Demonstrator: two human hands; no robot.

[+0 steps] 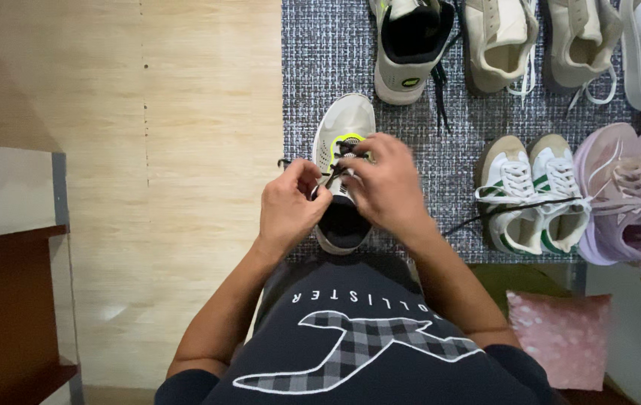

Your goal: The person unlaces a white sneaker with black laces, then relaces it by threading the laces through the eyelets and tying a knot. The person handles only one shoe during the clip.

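The grey woven mat (320,60) covers the floor beyond your knees and carries every shoe. On its near edge, toe pointing away from you, stands the white sneaker (347,124) with yellow-green trim, taken here as the landmark. To the right of the sneaker lie a lilac pair (628,195) and, nearer it, a white-and-green pair (534,187); beyond the sneaker, at the mat's far edge, sit its grey mate (410,52) and a cream pair (538,45). Left of the sneaker is bare wooden floor (185,150). Your right hand (388,184) and left hand (290,210) meet over the sneaker's tongue, fingers pinched closed on its black lace (335,174), whose free end trails to the left.
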